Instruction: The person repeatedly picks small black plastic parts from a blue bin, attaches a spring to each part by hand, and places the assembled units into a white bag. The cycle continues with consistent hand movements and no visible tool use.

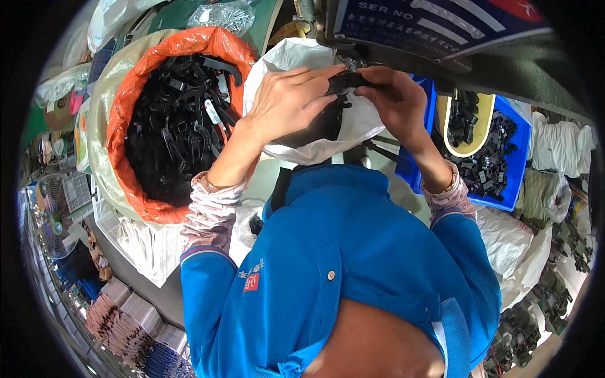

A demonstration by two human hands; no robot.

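Note:
Under the front of a dark machine, my right hand point(398, 101) pinches one end of a black part point(348, 81), which looks like plastic. My left hand point(287, 102) reaches in from the other side, palm down. Its fingers are stretched and apart, with the tips beside the left end of the part. Whether they touch it is hard to make out. Directly beneath both hands is a white woven sack point(296, 154), its mouth open and dark pieces inside. The spot where the part meets the machine is partly hidden by my fingers.
Left of my hands stands an orange-lined sack point(120, 135) full of black curved parts. A blue bin point(513, 189) on the right holds small black pieces and a cream tray point(485, 120). The machine body point(504, 69) overhangs the upper right. A bag of screws point(224, 17) lies at the back.

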